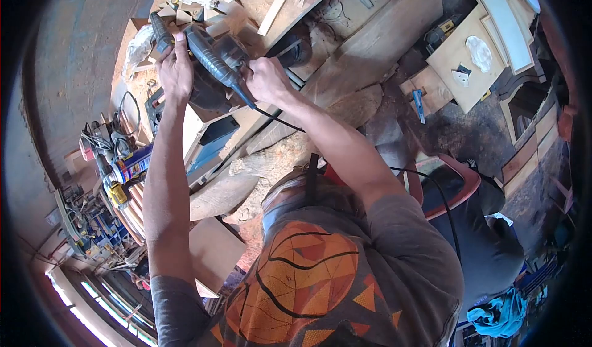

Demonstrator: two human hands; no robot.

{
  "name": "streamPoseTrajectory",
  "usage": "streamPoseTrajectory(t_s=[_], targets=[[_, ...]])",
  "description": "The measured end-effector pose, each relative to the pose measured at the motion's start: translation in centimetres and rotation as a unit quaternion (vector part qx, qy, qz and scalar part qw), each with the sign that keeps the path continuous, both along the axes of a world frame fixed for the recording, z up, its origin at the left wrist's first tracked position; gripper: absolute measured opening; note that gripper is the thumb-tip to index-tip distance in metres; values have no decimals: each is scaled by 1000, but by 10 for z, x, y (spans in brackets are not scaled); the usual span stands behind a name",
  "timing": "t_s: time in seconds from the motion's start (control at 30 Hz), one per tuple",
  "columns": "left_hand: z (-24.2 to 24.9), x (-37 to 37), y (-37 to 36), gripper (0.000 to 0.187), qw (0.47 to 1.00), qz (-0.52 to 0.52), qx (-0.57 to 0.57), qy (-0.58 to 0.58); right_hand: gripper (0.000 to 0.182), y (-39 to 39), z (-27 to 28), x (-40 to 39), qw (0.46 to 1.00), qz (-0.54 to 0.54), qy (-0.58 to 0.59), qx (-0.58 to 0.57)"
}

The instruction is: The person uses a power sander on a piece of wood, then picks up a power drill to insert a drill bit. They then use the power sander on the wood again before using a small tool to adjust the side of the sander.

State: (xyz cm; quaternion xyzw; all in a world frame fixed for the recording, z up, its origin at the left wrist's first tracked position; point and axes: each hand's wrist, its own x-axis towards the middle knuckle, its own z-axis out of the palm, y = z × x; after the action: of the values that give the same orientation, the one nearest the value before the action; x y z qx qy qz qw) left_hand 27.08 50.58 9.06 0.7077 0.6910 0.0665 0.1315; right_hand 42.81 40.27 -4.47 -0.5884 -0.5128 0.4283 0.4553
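A corded power tool [213, 58] with a ribbed dark grey body lies between my hands over the cluttered workbench. Its black cord [277, 119] runs from the rear end down under my right forearm. My left hand [177, 72] is closed around the tool's dark side grip [161, 33], thumb pointing up along it. On the other side, my right hand [264, 78] is curled against a dark part beside the body; its fingertips are hidden. The tool's working end cannot be made out among the dark shapes below it.
Wood offcuts [274, 14] and sawdust cover the bench. A long wooden plank [382, 32] slants away to the right. Tools and cables [114, 140] crowd the left side. A red-rimmed chair [459, 174] stands at my right, and a blue-handled tool [419, 105] lies beyond.
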Motion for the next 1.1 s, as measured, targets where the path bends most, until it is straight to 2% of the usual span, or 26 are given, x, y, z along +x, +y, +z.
streamPoseTrajectory(t_s=[0.3,0.37,0.4,0.47,0.53,0.67,0.8,0.87,0.93,0.97,1.0,1.03,1.1], targets=[[-4,0,-1,87,999,25,20,-1,19,0,9,9,974,106,-198,14],[2,2,-1,86,1000,19,2,3,18,-1,6,10,938,154,-299,88],[3,2,0,85,1000,15,-10,9,18,-1,5,12,937,156,-299,89],[-1,0,0,84,1000,13,-22,16,18,-1,3,16,908,140,-332,212],[-7,0,-3,84,998,31,49,1,19,0,1,17,896,138,-354,229],[1,1,2,85,999,7,-8,32,25,5,11,21,849,183,-425,256],[9,16,-9,80,999,3,17,50,26,0,5,25,866,154,-406,248],[2,9,-7,77,1000,10,18,3,18,-13,6,31,926,102,-360,56],[-12,-8,-5,75,998,15,50,-36,23,-44,14,47,976,30,-215,5],[-1,-2,-14,76,996,48,40,-66,28,-59,11,57,990,7,-139,0],[-4,-9,-13,72,991,28,64,-116,29,-73,5,63,996,-35,-74,44],[21,4,-30,69,985,51,41,-161,30,-86,13,72,995,-43,-80,51],[16,2,-42,65,979,36,142,-144,29,-102,44,84,995,-59,-78,-17]])
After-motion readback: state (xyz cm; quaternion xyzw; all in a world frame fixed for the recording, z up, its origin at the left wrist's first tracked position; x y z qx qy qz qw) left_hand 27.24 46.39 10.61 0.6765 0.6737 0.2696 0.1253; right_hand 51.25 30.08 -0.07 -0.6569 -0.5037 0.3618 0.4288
